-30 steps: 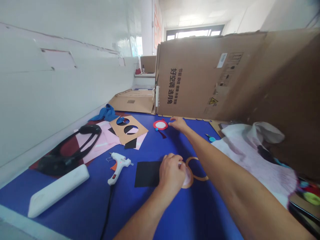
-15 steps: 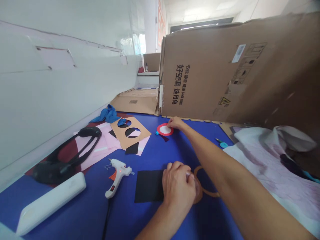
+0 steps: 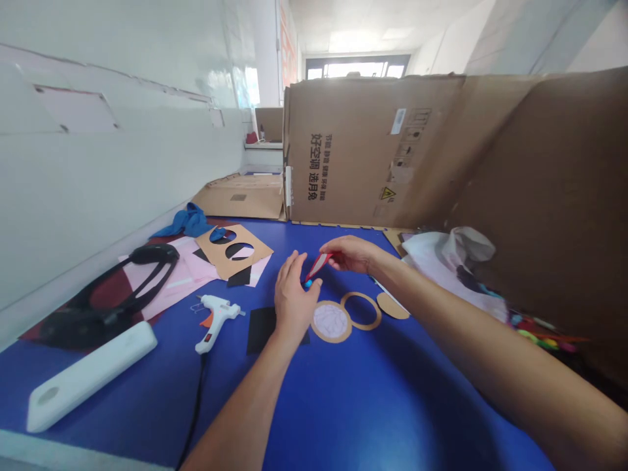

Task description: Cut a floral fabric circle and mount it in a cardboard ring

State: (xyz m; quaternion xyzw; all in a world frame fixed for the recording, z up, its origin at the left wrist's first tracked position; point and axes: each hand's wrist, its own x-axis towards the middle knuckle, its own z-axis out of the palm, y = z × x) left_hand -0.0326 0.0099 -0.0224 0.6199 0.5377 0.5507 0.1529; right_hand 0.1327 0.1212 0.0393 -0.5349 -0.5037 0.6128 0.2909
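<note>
Your right hand point(image 3: 352, 255) pinches a slim red-and-white piece point(image 3: 318, 265) between thumb and fingertips, holding it in the air above the blue mat point(image 3: 417, 418). Your left hand point(image 3: 294, 302) is open, its fingers loosely spread, and its fingertips sit just beside the piece's blue end; whether they touch it, you cannot tell from this view. A loose pinch could let the piece drop onto the paper-backed cardboard ring point(image 3: 331, 321) or the open cardboard ring point(image 3: 360, 294) below, and neither looks fixed down, so a knock could shift them. Your left wrist is close to the black sheet point(image 3: 260, 330), which could slide if brushed. A careless reach could also catch the glue gun point(image 3: 216, 320) or its cord point(image 3: 196, 399).
</note>
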